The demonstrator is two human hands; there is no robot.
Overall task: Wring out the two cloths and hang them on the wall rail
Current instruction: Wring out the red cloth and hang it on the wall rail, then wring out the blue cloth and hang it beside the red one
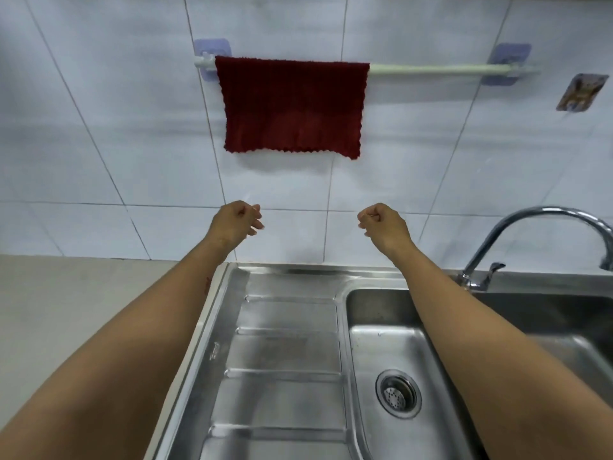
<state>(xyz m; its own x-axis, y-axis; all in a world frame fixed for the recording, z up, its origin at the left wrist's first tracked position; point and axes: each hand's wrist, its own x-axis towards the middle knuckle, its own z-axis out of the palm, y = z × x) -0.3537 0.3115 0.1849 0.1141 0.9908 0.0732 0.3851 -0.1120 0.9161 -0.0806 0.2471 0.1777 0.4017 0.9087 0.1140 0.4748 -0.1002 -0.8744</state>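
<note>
A dark red cloth (292, 106) hangs spread flat over the left half of the pale green wall rail (434, 69). Both my hands are raised in front of the tiled wall, below the cloth and not touching it. My left hand (237, 222) has its fingers loosely curled with nothing in them. My right hand (381, 224) is closed into a loose fist and is empty too. No second cloth is in view.
A steel sink (381, 330) with a round drain (398, 393) lies below my right arm, its ribbed draining board (285, 356) to the left. A chrome tap (544, 224) arches at the right. A small picture hook (582, 92) sticks to the wall. A grey worktop (83, 307) lies on the left.
</note>
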